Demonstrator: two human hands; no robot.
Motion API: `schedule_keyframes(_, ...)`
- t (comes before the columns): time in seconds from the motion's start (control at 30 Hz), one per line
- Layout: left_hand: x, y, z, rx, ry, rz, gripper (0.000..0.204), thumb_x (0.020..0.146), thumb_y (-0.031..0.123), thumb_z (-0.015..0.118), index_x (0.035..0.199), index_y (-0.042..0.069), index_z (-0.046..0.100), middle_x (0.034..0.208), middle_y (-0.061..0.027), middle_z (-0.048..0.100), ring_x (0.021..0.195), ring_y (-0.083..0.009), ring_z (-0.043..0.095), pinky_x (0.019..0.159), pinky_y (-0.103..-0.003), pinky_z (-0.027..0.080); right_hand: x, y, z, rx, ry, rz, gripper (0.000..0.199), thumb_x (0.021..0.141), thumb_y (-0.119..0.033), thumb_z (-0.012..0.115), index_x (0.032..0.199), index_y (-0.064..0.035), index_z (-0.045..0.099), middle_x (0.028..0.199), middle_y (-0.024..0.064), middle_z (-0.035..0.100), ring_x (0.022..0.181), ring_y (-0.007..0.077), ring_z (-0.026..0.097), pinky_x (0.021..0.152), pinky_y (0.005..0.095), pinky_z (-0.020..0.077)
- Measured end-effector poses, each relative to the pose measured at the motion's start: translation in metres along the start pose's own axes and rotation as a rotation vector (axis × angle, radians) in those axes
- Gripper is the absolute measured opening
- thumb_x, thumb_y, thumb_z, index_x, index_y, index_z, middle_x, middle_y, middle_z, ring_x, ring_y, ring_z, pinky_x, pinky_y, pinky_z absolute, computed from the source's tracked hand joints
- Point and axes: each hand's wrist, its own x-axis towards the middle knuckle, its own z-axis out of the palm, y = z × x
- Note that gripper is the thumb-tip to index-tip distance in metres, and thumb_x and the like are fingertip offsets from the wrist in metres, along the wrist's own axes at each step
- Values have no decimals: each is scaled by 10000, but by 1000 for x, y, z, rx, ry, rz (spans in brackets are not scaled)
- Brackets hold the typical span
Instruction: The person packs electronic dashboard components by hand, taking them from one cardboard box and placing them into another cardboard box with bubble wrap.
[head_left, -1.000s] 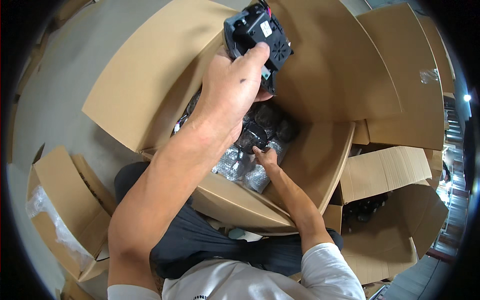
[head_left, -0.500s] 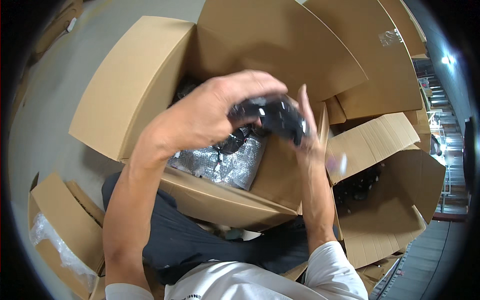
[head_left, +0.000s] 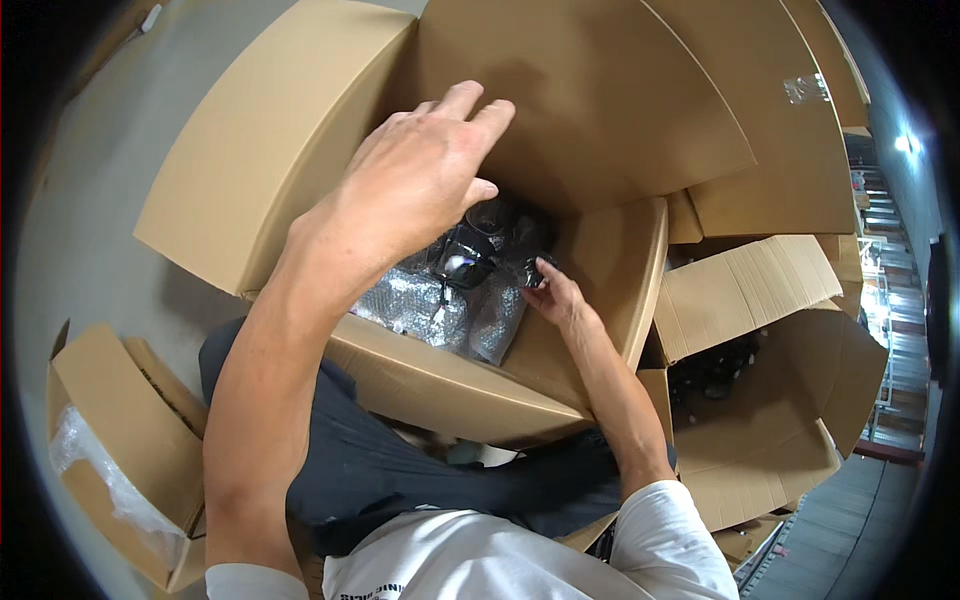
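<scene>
My left hand hangs over the large cardboard box, fingers apart and holding nothing. Down inside that box, my right hand grips the near edge of a glossy black part; its exact kind I cannot make out. Beside it lie other shiny black parts, one with a short cable and a pale end. Silvery bubble wrap is spread under and in front of them. My left forearm and hand cover part of the box's inside.
To the right stands a second open box with small black pieces in it, its flap sticking up. A smaller box with clear plastic wrap is at the lower left. Tall cardboard flaps rise at the far side.
The black part has gone from between both hands, above the box, down into it with my right hand. My left hand has let go and moved up and away.
</scene>
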Motion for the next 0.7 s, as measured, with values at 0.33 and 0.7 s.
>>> schedule_keyframes(0.33,4,3,-7,38,-194,-69,627,866,153,771,1426,15,526,1495,-246,487,1211,-445,606,1035,-476,505,38,56,-32,-1180,516,-405,422,912,-310,773,1026,62,612,945,241,712,851,353,709,799,473,580)
schedule_keyframes(0.7,19,47,38,-97,-312,47,687,861,71,737,1490,35,463,1572,-222,416,1387,-446,458,1142,-468,407,24,38,-39,-1404,40,-565,760,797,-433,774,1364,22,552,1421,335,523,1298,439,548,1114,461,456)
